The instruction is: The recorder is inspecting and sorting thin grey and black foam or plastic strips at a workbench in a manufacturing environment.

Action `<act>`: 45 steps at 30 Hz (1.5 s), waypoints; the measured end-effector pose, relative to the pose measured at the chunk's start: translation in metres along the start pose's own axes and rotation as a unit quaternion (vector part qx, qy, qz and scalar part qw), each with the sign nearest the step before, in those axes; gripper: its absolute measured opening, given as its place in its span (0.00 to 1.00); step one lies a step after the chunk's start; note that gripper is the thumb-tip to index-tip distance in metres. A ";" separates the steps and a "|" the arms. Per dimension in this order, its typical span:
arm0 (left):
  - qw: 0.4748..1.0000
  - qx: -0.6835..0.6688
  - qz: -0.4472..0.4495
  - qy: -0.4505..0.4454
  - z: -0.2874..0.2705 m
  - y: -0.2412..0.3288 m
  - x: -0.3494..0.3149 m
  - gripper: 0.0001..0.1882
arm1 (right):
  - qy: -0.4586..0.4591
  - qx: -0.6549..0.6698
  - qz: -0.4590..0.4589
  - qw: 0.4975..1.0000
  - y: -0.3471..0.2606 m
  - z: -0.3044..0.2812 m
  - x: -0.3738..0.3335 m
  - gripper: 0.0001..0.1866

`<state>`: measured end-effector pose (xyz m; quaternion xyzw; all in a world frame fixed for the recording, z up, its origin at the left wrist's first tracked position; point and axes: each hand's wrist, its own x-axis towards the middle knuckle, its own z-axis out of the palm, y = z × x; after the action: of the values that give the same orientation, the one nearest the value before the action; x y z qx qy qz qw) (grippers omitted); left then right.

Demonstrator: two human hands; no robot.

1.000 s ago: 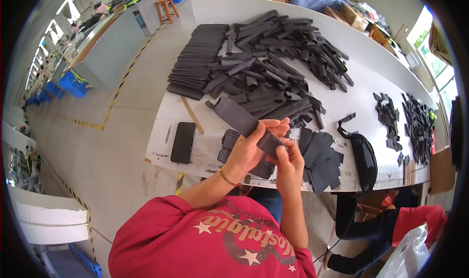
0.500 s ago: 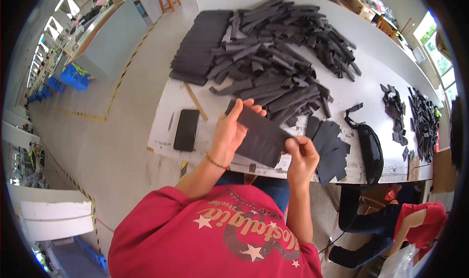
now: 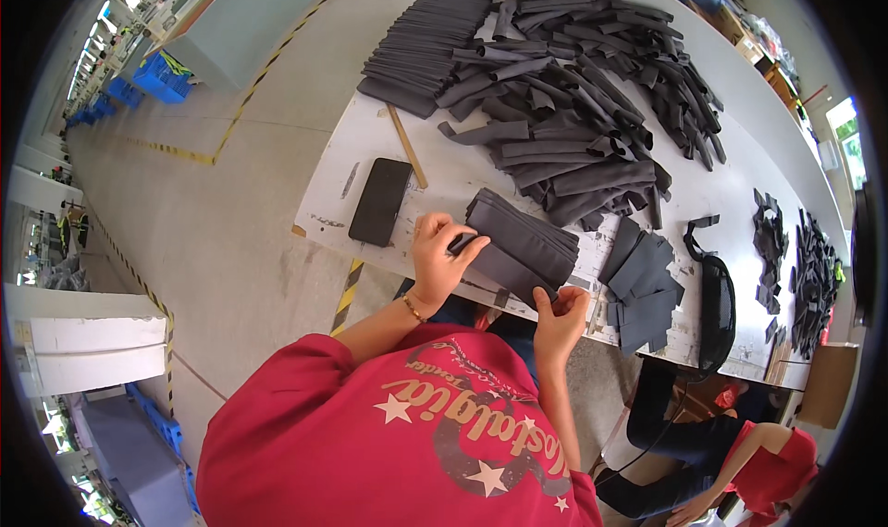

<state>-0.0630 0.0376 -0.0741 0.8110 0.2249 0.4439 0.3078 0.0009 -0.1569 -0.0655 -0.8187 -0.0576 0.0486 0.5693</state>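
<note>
At the table's near edge, my left hand (image 3: 446, 259) pinches the left end of a black fabric strip (image 3: 507, 266), where a small folded bit shows between thumb and fingers. My right hand (image 3: 561, 322) grips the strip's right end, thumb on top. Just beyond it, and partly under it, lies a fanned stack of dark fabric strips (image 3: 529, 229). A black phone (image 3: 380, 201) lies left of my left hand. Right of my right hand is a loose heap of flat black fabric pieces (image 3: 643, 291).
Farther back spreads a big pile of curled black strips (image 3: 592, 157), beside a neat row of strips (image 3: 430, 41). A wooden stick (image 3: 407, 148) lies near the phone. To the right are a black mesh-like object (image 3: 715, 314) and small scraps (image 3: 768, 249). Another person (image 3: 772, 462) sits lower right.
The view has shifted. Both hands came down from holding a wide black panel up, and now hold a narrower strip against the stack, which shows beyond them.
</note>
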 end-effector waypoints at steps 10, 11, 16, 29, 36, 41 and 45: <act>1.000 -0.015 0.009 0.012 0.014 -0.008 0.048 0.11 | 0.073 -0.048 -0.037 0.996 0.016 -0.021 0.021 0.13; 0.999 -0.044 0.001 0.012 0.019 -0.011 0.066 0.10 | 0.089 -0.063 -0.061 0.992 0.019 -0.031 0.030 0.11; 0.993 0.023 0.064 -0.099 0.045 -0.045 0.156 0.09 | 0.122 -0.185 -0.052 0.974 0.030 -0.097 0.090 0.05; 0.931 0.042 -0.286 -0.221 0.090 -0.094 0.150 0.23 | 0.022 -0.604 -0.045 0.795 0.032 -0.059 0.159 0.09; 0.874 -0.316 -0.364 -0.056 0.078 -0.078 0.157 0.10 | 0.014 -0.428 -0.082 0.900 0.033 -0.086 0.143 0.05; 0.769 -0.485 -0.416 0.002 0.061 -0.051 0.156 0.13 | 0.152 -0.252 -0.225 0.929 0.009 -0.098 0.126 0.20; 0.744 -0.510 -0.432 -0.001 0.061 -0.028 0.148 0.12 | 0.138 -0.084 -0.192 0.968 -0.017 -0.078 0.096 0.27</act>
<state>0.0618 0.1334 -0.0328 0.3497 0.2912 0.3112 0.8343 0.1068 -0.2090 -0.0233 -0.8358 -0.1385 -0.1805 0.4997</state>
